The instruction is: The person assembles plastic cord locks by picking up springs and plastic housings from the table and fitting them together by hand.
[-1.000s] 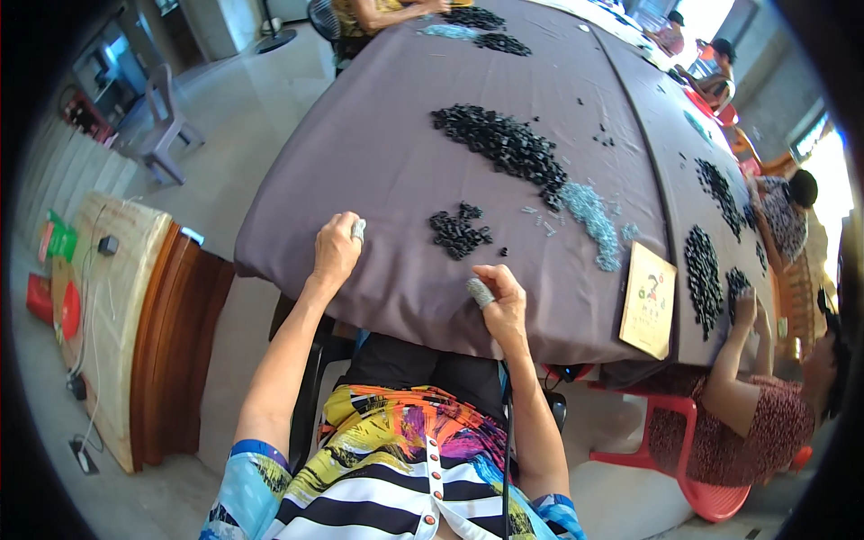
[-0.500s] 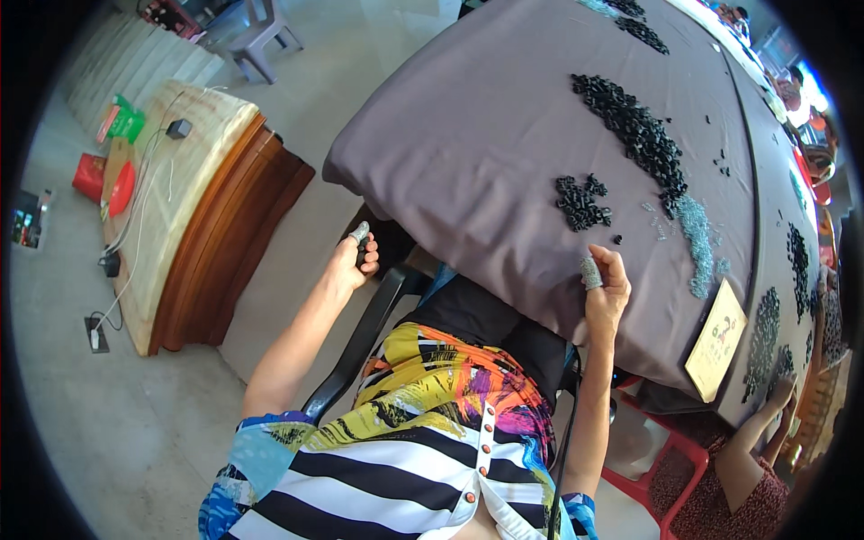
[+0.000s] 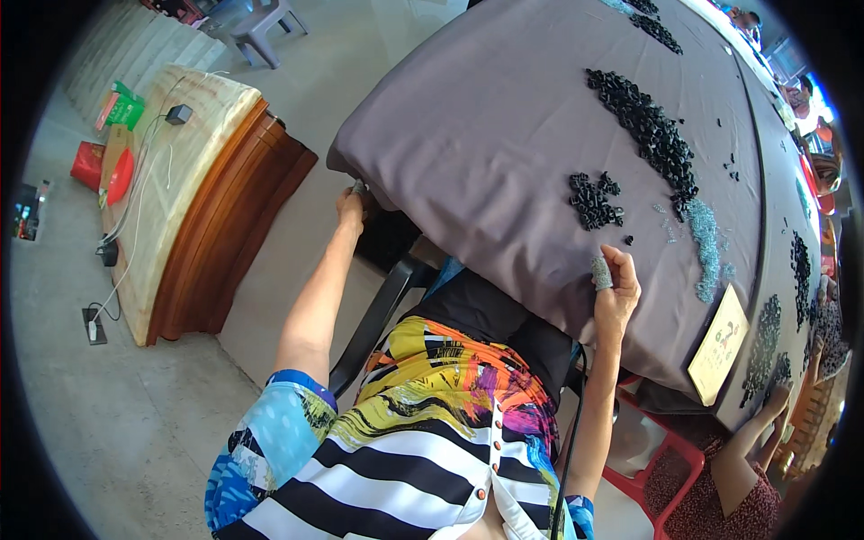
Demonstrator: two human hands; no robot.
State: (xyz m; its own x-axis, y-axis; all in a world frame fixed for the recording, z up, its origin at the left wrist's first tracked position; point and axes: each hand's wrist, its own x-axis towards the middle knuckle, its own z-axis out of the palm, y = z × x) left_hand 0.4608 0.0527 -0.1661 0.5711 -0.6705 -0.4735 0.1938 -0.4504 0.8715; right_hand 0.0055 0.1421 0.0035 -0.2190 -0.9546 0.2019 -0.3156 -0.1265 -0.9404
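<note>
A wooden counter (image 3: 216,243) stands at far left. Next, the person's left hand (image 3: 351,209) is out at the near-left corner of the brown cloth (image 3: 468,162), a grey cover (image 3: 358,186) on one digit. The view is poor here: the other fingers are hidden, so I cannot tell whether they are closed on anything or touch the cloth.

Further right, on the table, lies the small pile (image 3: 592,200) of black pieces, just beyond the right hand (image 3: 616,292). That hand is half curled, its covered thumb close to the fingers; whether they meet on something cannot be told. Fine parts like these probably handle best singly, with a light fingertip pinch and the wrist kept low.

The small pile has a ragged outline and no clear long axis; its pieces lie every which way. A loose piece (image 3: 628,240) sits between pile and hand, too small to read its direction. The large pile (image 3: 646,126) stretches from upper left to lower right, ending at the clear pieces (image 3: 705,247). A booklet (image 3: 719,346) lies at right, then a co-worker's hand (image 3: 776,400).
</note>
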